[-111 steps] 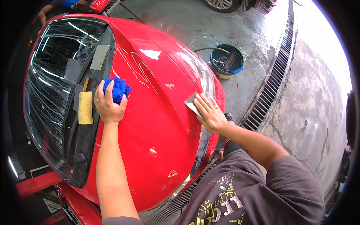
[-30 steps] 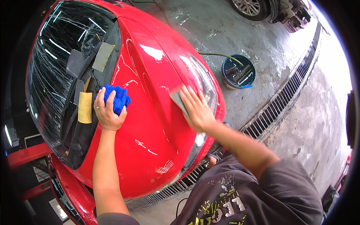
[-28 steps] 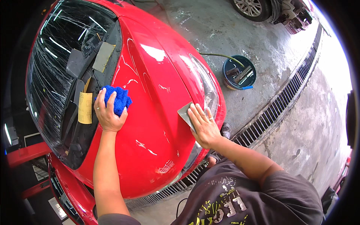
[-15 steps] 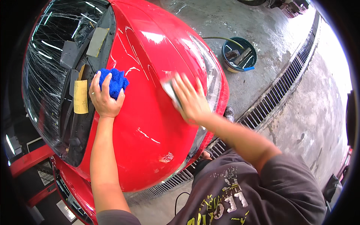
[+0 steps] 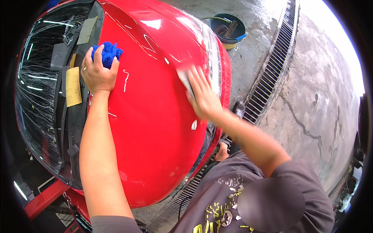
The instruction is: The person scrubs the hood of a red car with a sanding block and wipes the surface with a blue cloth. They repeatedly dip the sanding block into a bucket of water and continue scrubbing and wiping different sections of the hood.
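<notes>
A glossy red car hood [image 5: 151, 128] spreads out before me. On its far left part, beside the windshield base, my left hand [image 5: 99, 73] presses down with its fingers curled round a fluffy blue microfiber cloth [image 5: 110, 54]. Farther right, close to the headlight [image 5: 213, 66], my right hand [image 5: 204, 95] lies on the hood, slightly smeared by motion. Under its fingers is a flat, pale grey-white sheet [image 5: 184, 79] that looks like sandpaper; the palm hides much of it.
A yellow sandpaper sheet [image 5: 73, 87] and a grey-green sheet [image 5: 87, 31] rest by the wet windshield [image 5: 37, 89]. A dark bucket [image 5: 237, 30] with a hose and blocks stands beyond the car. A drain grate [image 5: 268, 73] crosses the floor; a red beam [image 5: 46, 200] is at lower left.
The view has shifted, so the car and bucket sit farther left and up. My right hand has slid with the sheet toward the hood's front edge; my left hand stays on the cloth.
</notes>
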### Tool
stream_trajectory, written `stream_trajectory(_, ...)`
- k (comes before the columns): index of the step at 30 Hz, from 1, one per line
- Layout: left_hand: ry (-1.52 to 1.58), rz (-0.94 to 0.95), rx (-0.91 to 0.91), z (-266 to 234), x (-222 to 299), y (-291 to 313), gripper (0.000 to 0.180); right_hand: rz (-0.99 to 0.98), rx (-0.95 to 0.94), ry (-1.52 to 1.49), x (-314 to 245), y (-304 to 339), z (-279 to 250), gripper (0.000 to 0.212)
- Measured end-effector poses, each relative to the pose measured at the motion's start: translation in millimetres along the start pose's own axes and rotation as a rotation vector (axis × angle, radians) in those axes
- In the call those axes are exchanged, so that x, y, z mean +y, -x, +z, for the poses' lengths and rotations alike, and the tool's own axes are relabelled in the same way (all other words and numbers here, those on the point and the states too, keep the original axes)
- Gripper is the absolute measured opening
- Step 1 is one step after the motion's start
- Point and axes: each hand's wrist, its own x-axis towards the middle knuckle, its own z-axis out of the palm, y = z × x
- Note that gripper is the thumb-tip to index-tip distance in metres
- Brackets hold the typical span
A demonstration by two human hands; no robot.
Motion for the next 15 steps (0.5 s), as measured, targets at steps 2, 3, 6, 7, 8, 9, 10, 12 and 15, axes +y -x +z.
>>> stream_trajectory(2,-0.003,-0.015,-0.005,-2.4,4.1,1.1,0.065,0.039,-0.195,0.062,-8.3,116.4,8.4,0.079)
stream_trajectory(3,-0.009,-0.009,-0.004,-3.6,3.9,4.2,0.064,0.058,-0.209,0.056,-12.4,139.5,9.9,0.08)
stream_trajectory(6,-0.017,0.022,0.018,0.6,-1.4,3.6,0.062,0.114,-0.167,0.007,-11.2,137.7,14.2,0.081)
stream_trajectory(7,-0.003,0.031,0.027,3.8,-0.2,0.2,0.061,0.076,-0.008,0.07,-3.6,104.4,16.8,0.078)
stream_trajectory(8,0.002,0.04,0.027,5.1,-0.7,-1.4,0.06,0.145,0.046,0.047,-1.2,64.5,10.5,0.072)
stream_trajectory(9,0.018,0.071,0.056,7.0,2.2,-7.4,0.059,0.156,0.141,0.007,7.6,32.0,4.5,0.066)
stream_trajectory(10,0.019,0.062,0.057,9.3,0.6,-9.3,0.058,0.13,0.159,0.075,14.2,12.0,-1.1,0.064)
stream_trajectory(12,-0.004,0.07,0.039,10.5,-3.2,-3.0,0.058,0.2,0.097,-0.001,1.7,46.7,4.7,0.065)
stream_trajectory(15,0.003,0.042,0.008,9.0,-8.1,3.7,0.062,0.127,-0.203,-0.074,-17.8,189.0,24.9,0.078)
